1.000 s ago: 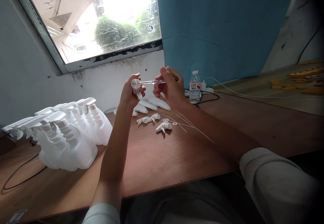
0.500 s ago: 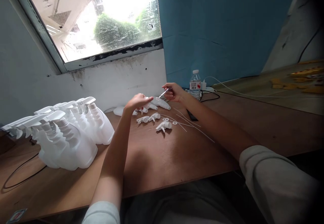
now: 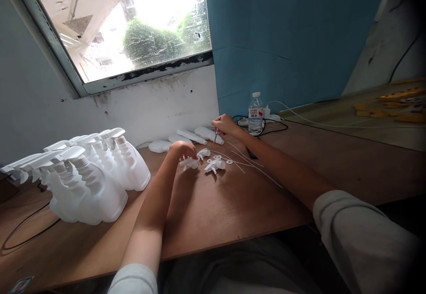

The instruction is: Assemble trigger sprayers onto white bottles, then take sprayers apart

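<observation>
My left hand reaches down over the board, its fingers closed on a white trigger spray head, slightly blurred. In my right hand is a slim pointed tool, gripped with the tip down; its exact kind is unclear. Two more spray heads lie close by: a small one just right of my left hand and a larger one nearer me. Around them are small white rings. Thin white tubes stretch to the right.
White spray bottles with heads fitted stand grouped at left. Several white shell-like pieces line the wall. A water bottle stands behind, beside black cables. A dark flat object is partly hidden by my right forearm.
My left hand has dropped from above the white pieces and closed on a spray head, tilting it. My right hand has lowered slightly, and the tool now points more steeply down.
</observation>
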